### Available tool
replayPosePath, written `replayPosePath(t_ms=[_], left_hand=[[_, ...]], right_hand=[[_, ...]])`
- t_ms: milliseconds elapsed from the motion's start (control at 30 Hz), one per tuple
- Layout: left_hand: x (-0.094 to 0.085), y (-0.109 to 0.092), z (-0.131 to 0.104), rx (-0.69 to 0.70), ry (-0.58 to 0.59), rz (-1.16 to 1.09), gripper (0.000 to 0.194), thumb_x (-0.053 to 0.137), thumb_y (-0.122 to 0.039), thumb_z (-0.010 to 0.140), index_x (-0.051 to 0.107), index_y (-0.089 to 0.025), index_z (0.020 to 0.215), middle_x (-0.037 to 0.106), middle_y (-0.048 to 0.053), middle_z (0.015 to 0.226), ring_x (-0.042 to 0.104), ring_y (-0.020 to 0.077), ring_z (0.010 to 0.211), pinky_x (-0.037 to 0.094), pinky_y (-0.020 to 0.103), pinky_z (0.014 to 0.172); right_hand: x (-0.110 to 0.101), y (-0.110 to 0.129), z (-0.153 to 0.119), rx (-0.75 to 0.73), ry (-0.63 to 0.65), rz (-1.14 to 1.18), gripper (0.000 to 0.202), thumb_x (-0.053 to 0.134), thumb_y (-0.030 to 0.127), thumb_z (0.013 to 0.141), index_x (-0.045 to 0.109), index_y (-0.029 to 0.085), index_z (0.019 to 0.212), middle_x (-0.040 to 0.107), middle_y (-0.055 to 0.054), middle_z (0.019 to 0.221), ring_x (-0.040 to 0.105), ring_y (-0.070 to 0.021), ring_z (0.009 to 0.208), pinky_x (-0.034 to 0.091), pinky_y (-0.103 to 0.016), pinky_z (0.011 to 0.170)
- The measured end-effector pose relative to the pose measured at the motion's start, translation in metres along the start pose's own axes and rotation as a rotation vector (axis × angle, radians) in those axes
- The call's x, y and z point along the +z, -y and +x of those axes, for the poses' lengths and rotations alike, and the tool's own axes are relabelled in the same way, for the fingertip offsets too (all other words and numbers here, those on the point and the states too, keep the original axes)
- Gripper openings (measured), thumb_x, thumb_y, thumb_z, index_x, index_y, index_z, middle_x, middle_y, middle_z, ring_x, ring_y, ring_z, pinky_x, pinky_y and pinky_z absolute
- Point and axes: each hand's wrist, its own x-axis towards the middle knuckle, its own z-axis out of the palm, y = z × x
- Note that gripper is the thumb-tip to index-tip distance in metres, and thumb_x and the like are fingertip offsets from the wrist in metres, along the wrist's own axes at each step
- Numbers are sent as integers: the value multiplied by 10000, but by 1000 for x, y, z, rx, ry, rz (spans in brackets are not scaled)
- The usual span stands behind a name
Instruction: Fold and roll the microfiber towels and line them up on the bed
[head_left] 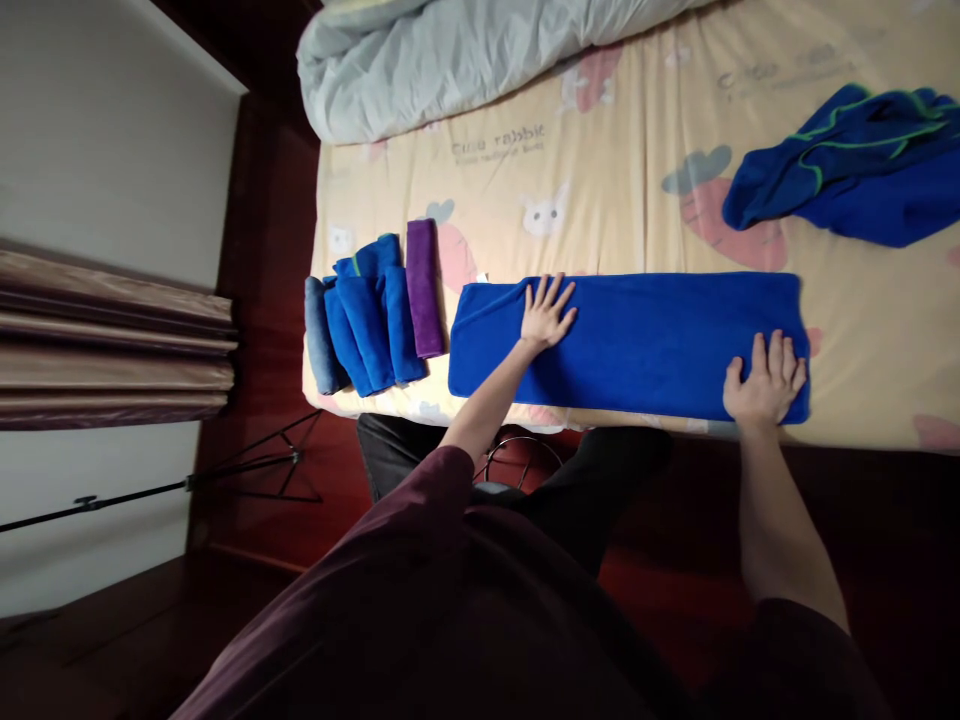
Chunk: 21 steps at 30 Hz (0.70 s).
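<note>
A blue towel lies flat on the bed in a long folded strip, its long side parallel to the bed's near edge. On its left part, my left hand rests palm down with the fingers spread. My right hand is pressed flat near the towel's right end, fingers stretched out. To the left of the strip is a rolled purple towel. Beside that sit several rolled blue towels and a grey-blue roll. A crumpled blue towel with green edging lies at the far right.
The bed sheet is cream with rabbit and carrot prints. A pale quilt is bunched along the far side. At left stand a black tripod and striped curtains. A round-framed stool shows between my legs.
</note>
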Motion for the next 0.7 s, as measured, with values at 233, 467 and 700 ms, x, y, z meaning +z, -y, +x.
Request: replayPosePath(t_ms=[233,467,700], left_hand=[[-38,54,-16,-69,6,23,651,366,-519,1075,406,-241,1662,264,49,1778,122,279,1679,17,603,1358],[-102,142,14,-271,91,28,568,286,-478,1152,573,-100,1463,676,129,1457,593,242,1346,368,515,1282],[-153,204,35,-210,334,-7,370,587,-464,1072,749,-138,1002,800,16,941,679,149,913,573,380,1070]], right_hand=[[5,-4,0,-9,-24,-9,690,365,349,994,431,112,1639,323,-178,1746,245,-295,1643,147,-561,1331],[5,-4,1,1,-37,-19,677,372,367,996,458,143,1629,350,-156,1737,280,-282,1636,164,-544,1330],[5,-4,0,-5,-30,-19,692,397,331,975,441,136,1638,347,-171,1737,271,-295,1637,177,-565,1324]])
